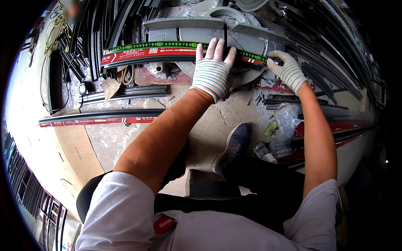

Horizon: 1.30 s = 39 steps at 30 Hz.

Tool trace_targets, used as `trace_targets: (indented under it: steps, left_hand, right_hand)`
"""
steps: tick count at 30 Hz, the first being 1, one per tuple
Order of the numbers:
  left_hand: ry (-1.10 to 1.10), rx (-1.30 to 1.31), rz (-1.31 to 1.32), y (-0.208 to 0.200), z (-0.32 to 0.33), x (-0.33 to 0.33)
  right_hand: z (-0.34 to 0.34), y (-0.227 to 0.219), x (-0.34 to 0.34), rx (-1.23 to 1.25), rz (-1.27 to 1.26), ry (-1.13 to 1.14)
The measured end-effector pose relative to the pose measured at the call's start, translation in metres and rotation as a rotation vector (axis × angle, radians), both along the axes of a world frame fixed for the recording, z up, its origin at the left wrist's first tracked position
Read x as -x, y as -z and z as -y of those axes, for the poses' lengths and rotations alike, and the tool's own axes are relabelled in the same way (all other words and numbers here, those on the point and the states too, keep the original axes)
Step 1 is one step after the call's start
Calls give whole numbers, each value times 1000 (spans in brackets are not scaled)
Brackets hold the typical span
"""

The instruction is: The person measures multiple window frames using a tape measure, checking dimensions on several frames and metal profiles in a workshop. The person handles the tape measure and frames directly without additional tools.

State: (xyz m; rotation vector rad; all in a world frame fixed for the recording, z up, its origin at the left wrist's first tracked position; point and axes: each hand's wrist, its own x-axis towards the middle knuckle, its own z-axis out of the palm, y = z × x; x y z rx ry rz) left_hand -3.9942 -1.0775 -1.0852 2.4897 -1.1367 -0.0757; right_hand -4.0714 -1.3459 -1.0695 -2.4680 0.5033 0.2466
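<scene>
A long dark metal profile [144,59] with a red printed film along its face lies crosswise on the grey base of a saw [201,34], below its raised fence. Stretched along the profile's upper edge is the green blade of a tape measure [176,44], marked with numbers. My left hand [212,75], in a white striped glove, lies over blade and profile with its fingers stretched out and apart. At the profile's right end my right hand [289,72], gloved alike, is closed round the dark tape measure case [276,61], which its fingers partly hide.
Dark profiles [125,21] are heaped behind and at right [331,50]. Another red-filmed profile [100,118] lies at left, near flat cardboard [77,146]. A clear plastic bag [286,125] and bottle [264,151] lie by my shoe [234,146]. A round saw blade [251,3] shows at the top.
</scene>
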Motion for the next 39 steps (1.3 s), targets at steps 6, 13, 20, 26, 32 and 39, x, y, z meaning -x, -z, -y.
trace_targets:
  steps: [6,13,20,26,32,39]
  left_hand:
    - [37,51,55,3,-4,3]
    - [86,85,122,6,-12,-9]
    - [283,-64,200,-9,-39,-59]
    - [471,-230,377,-22,-94,-108]
    - [347,-371,321,-34,-158,-130]
    - [119,-407,186,-9,-189,-140]
  right_hand:
    - [10,9,-1,57,62,56]
    - [14,20,-6,197,119,85]
    - [9,25,-7,252,173,76]
    - [-3,28,1,337,267,-65]
    - [-8,19,6,462,334,-100]
    - [-71,-17,11,555,351,254]
